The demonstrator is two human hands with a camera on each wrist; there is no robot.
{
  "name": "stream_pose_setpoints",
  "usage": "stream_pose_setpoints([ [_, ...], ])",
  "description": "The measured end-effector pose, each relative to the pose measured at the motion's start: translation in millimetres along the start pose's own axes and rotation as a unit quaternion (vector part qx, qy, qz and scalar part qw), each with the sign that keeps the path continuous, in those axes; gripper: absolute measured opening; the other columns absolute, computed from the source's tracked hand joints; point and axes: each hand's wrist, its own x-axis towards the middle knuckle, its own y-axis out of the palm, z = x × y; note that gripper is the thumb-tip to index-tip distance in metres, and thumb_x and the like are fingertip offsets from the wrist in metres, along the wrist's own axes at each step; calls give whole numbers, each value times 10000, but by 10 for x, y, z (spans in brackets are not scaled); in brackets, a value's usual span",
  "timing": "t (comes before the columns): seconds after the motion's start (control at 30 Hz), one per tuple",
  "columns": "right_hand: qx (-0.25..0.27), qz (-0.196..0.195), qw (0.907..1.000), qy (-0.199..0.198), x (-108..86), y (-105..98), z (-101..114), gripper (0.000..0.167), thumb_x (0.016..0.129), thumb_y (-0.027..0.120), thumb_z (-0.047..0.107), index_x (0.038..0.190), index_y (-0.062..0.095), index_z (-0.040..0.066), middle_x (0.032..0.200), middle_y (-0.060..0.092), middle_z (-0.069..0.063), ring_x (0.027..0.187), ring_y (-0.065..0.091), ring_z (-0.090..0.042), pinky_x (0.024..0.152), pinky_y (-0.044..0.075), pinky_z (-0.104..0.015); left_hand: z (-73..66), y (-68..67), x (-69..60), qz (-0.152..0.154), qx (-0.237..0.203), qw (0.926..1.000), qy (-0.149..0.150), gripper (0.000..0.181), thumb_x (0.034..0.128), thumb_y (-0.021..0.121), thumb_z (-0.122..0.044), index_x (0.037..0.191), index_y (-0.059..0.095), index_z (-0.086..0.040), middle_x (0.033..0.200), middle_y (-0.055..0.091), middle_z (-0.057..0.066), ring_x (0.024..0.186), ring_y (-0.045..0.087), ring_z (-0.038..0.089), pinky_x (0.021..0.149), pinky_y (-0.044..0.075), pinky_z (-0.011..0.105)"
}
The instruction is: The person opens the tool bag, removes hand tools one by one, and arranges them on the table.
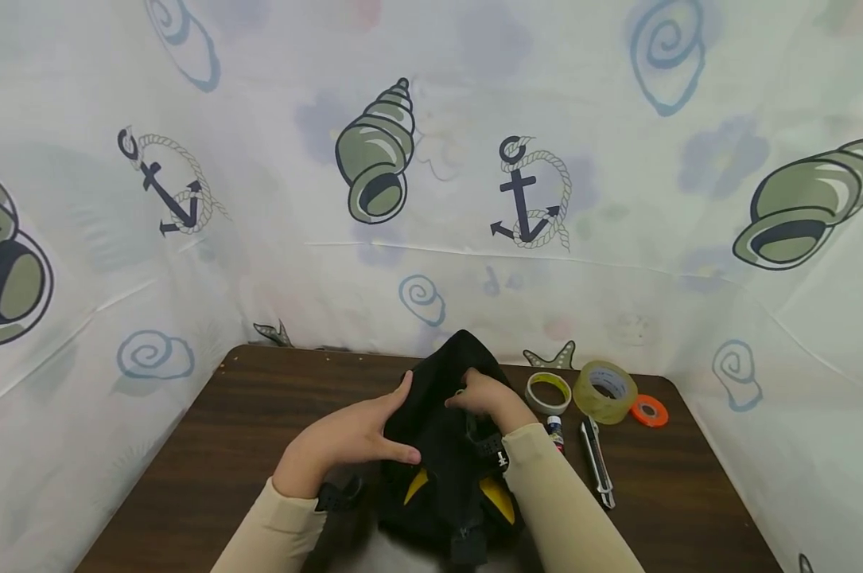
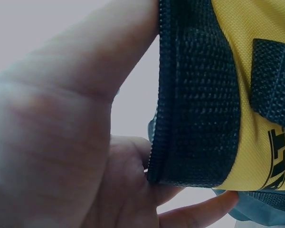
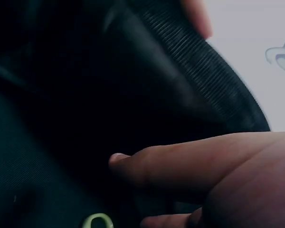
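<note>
A black and yellow fabric tool bag (image 1: 438, 477) stands at the table's front with its mouth open; lettering ending in "ALT" shows on its yellow side (image 2: 278, 156). My left hand (image 1: 355, 438) holds the bag's left rim, thumb on the near side and fingers around the edge (image 2: 199, 95). My right hand (image 1: 488, 398) reaches into the mouth. In the right wrist view its fingers (image 3: 180, 164) extend into the dark interior, with nothing visibly held. A small yellow-green loop (image 3: 98, 221) shows below them. The bag's depth is too dark to make out.
To the bag's right lie a whitish tape roll (image 1: 548, 393), a wide clear tape roll (image 1: 604, 391), a small orange roll (image 1: 649, 411), a small bottle (image 1: 556, 432) and a box cutter (image 1: 598, 463). Printed cloth (image 1: 445, 302) hangs behind the brown wooden table (image 1: 259, 414).
</note>
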Motion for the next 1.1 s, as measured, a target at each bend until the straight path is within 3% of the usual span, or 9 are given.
stream_pose_setpoints([
  [0.07,-50,11,10000,42,26,29,-48,845,1037,741,336,1660,340,-70,1659,461,-296,1478,539,-457,1219,463,-598,-8,-3,-1,1,0,10000,-3,1267,884,800,-706,1757,-51,-361,1818,230,-5,1629,404,281,1265,419,580],
  [0.17,-119,57,9999,52,40,58,-92,886,1040,738,305,1685,271,-83,1695,395,-314,1528,474,-481,1256,414,-612,-17,-8,1,2,-15,10000,-29,1265,885,806,-695,1756,-51,-368,1818,230,-8,1631,399,277,1271,412,580],
  [0.5,62,356,9988,-329,61,157,-131,750,979,817,279,1584,479,-10,1536,585,-245,1336,629,-410,1150,512,-620,-24,-23,-20,-43,-64,10000,-12,1262,897,824,-654,1765,-35,-331,1809,261,22,1615,427,291,1259,423,586],
  [0.7,122,122,9988,-465,123,221,-192,696,930,876,162,1531,548,37,1492,615,-220,1252,663,-365,1058,566,-564,-13,-15,-21,-45,-67,10000,-25,1255,898,815,-666,1764,-31,-338,1811,250,7,1618,421,288,1259,423,585],
  [0.97,6,-113,9996,-248,188,332,-282,809,839,926,25,1528,504,30,1513,581,-257,1353,614,-418,1056,561,-548,-11,-21,-28,-85,-16,9999,-97,1256,891,822,-666,1766,-18,-339,1808,272,12,1613,432,289,1261,420,589],
  [1.1,37,-93,9999,-118,209,360,-307,754,829,935,23,1454,514,12,1463,588,-259,1288,635,-410,1003,578,-536,2,-14,-21,-93,15,9999,-105,1254,888,822,-670,1766,-14,-346,1806,279,13,1608,441,289,1262,420,589],
])
